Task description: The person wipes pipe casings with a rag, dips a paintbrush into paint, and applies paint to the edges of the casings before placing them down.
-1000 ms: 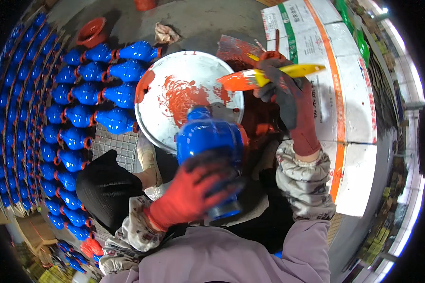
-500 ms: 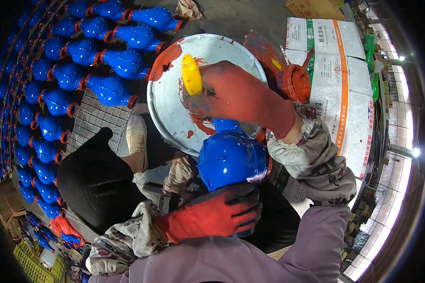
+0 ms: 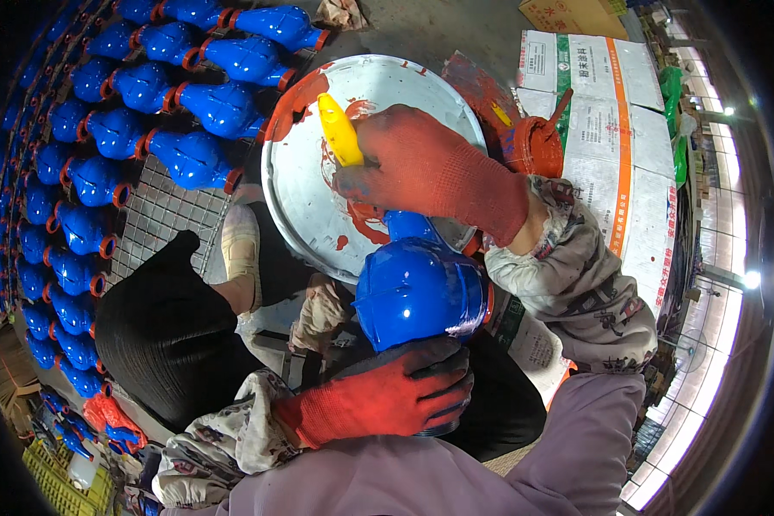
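A glossy blue, bulbous metal casting, like a valve body (image 3: 417, 292), rests between my lap and a white bucket lid (image 3: 301, 202) smeared with red paint. My left hand (image 3: 396, 391), in a red glove with dark fingertips, is wrapped over its near end. Above its far neck, my right hand (image 3: 430, 168), gloved in red too, is closed round a yellow-handled paintbrush (image 3: 340, 129). The handle points up and to the left out of the fist; its bristle end is hidden behind the hand. A bit of red shows on the casting's right edge.
Rows of similar blue castings (image 3: 193, 159) with red-painted ends stand on a wire mesh rack (image 3: 159, 211) at left. Right of the lid sits a red paint pot (image 3: 533, 146), beside white printed cartons (image 3: 598, 146). A yellow crate (image 3: 56, 473) is at lower left.
The yellow handle has tilted further left, and my right hand has shifted slightly up. My left hand stays on the blue casting; the whole view has moved a little.
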The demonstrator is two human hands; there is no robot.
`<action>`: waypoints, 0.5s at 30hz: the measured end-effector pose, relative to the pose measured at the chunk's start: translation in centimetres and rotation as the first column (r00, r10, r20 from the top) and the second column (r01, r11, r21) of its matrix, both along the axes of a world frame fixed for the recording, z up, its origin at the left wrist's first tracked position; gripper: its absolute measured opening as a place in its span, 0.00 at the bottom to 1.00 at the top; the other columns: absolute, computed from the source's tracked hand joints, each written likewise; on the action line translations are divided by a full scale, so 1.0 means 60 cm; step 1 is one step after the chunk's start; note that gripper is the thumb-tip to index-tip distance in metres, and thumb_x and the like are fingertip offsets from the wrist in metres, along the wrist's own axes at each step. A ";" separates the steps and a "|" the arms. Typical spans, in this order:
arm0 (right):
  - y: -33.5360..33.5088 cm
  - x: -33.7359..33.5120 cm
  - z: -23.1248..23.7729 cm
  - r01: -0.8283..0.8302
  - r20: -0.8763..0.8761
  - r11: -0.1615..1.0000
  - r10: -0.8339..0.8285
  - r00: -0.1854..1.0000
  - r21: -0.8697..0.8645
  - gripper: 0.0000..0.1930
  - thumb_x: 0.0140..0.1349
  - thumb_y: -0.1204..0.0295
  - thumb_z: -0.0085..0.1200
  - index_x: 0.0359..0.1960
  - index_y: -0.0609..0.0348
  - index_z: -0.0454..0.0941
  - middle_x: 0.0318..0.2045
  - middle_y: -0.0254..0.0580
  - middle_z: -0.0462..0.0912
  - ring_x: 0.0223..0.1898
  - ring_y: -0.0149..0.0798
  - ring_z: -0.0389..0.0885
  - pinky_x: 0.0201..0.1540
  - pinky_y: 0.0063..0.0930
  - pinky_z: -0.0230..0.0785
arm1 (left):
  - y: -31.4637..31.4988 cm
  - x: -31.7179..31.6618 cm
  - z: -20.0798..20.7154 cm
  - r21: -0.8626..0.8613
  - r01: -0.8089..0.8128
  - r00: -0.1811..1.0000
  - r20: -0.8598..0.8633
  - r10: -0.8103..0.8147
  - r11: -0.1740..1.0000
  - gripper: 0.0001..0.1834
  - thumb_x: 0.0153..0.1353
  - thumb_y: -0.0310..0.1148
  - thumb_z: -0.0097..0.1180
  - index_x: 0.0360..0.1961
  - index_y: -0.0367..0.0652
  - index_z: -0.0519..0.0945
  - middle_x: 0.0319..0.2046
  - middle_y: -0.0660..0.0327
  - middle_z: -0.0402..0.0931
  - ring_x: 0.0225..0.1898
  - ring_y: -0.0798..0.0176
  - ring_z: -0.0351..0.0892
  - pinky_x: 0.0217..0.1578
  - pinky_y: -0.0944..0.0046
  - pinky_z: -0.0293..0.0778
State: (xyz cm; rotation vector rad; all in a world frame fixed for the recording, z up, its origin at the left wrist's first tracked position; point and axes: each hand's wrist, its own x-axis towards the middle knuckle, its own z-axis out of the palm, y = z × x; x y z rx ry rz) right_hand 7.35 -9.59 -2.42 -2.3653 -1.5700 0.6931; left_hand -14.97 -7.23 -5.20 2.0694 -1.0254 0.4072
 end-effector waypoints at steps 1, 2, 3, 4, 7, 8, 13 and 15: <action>-0.001 0.003 0.004 0.000 0.001 1.000 0.000 1.000 -0.001 0.17 0.54 0.59 0.56 0.26 0.66 0.78 0.21 0.56 0.77 0.25 0.55 0.77 0.32 0.42 0.70 | -0.001 -0.001 -0.001 -0.023 -0.008 1.000 -0.013 0.007 1.000 0.19 0.45 0.36 0.55 0.40 0.42 0.78 0.47 0.59 0.75 0.56 0.55 0.71 0.62 0.47 0.64; -0.004 0.006 0.013 0.024 -0.044 0.999 -0.023 0.999 0.029 0.17 0.55 0.60 0.57 0.28 0.66 0.79 0.22 0.54 0.78 0.25 0.51 0.78 0.31 0.39 0.70 | -0.003 -0.002 0.000 -0.025 -0.007 1.000 -0.010 0.007 1.000 0.19 0.45 0.36 0.55 0.40 0.42 0.78 0.47 0.59 0.75 0.56 0.55 0.71 0.62 0.47 0.64; -0.007 0.010 0.020 0.050 -0.090 0.997 -0.045 0.995 0.058 0.16 0.56 0.60 0.57 0.29 0.66 0.79 0.22 0.52 0.79 0.24 0.47 0.79 0.31 0.37 0.71 | -0.005 -0.005 0.000 -0.038 -0.016 1.000 -0.021 0.015 0.999 0.19 0.45 0.36 0.55 0.40 0.42 0.78 0.47 0.59 0.75 0.56 0.55 0.72 0.62 0.47 0.64; -0.015 0.017 0.017 0.051 -0.091 0.997 -0.046 0.995 0.055 0.16 0.56 0.60 0.57 0.29 0.66 0.79 0.22 0.52 0.79 0.24 0.47 0.79 0.31 0.37 0.71 | -0.007 -0.005 -0.002 -0.052 -0.025 0.999 -0.035 0.023 0.998 0.19 0.45 0.36 0.55 0.41 0.41 0.78 0.46 0.59 0.75 0.56 0.56 0.72 0.62 0.47 0.64; -0.037 0.035 0.013 0.163 -0.259 0.986 -0.148 0.954 0.036 0.15 0.58 0.62 0.59 0.34 0.64 0.79 0.25 0.45 0.82 0.25 0.39 0.80 0.32 0.32 0.72 | 0.000 0.001 0.000 -0.027 0.010 1.000 -0.013 -0.011 1.000 0.19 0.45 0.36 0.55 0.41 0.41 0.78 0.46 0.59 0.75 0.56 0.56 0.72 0.62 0.47 0.65; -0.042 0.036 0.015 0.155 -0.234 0.981 -0.125 0.964 0.119 0.14 0.58 0.63 0.60 0.35 0.64 0.80 0.27 0.43 0.82 0.27 0.36 0.80 0.33 0.31 0.73 | 0.001 0.000 0.000 -0.028 0.009 1.000 -0.011 -0.009 1.000 0.19 0.45 0.36 0.55 0.41 0.41 0.78 0.46 0.59 0.75 0.56 0.56 0.72 0.62 0.47 0.65; -0.083 0.047 0.022 0.311 -0.357 0.948 -0.270 0.894 0.062 0.15 0.57 0.68 0.61 0.42 0.63 0.78 0.34 0.42 0.83 0.30 0.34 0.81 0.33 0.28 0.74 | 0.004 0.001 0.000 0.026 -0.007 1.000 0.005 0.007 1.000 0.18 0.47 0.37 0.55 0.41 0.43 0.78 0.47 0.60 0.75 0.56 0.56 0.72 0.61 0.48 0.65; -0.098 0.037 0.033 0.547 -0.652 0.837 -0.414 0.635 0.001 0.19 0.56 0.72 0.61 0.49 0.64 0.74 0.34 0.42 0.82 0.32 0.34 0.81 0.34 0.27 0.74 | -0.003 -0.007 -0.012 0.007 -0.016 1.000 -0.018 0.016 1.000 0.18 0.47 0.37 0.55 0.41 0.44 0.78 0.47 0.60 0.75 0.56 0.56 0.72 0.61 0.49 0.65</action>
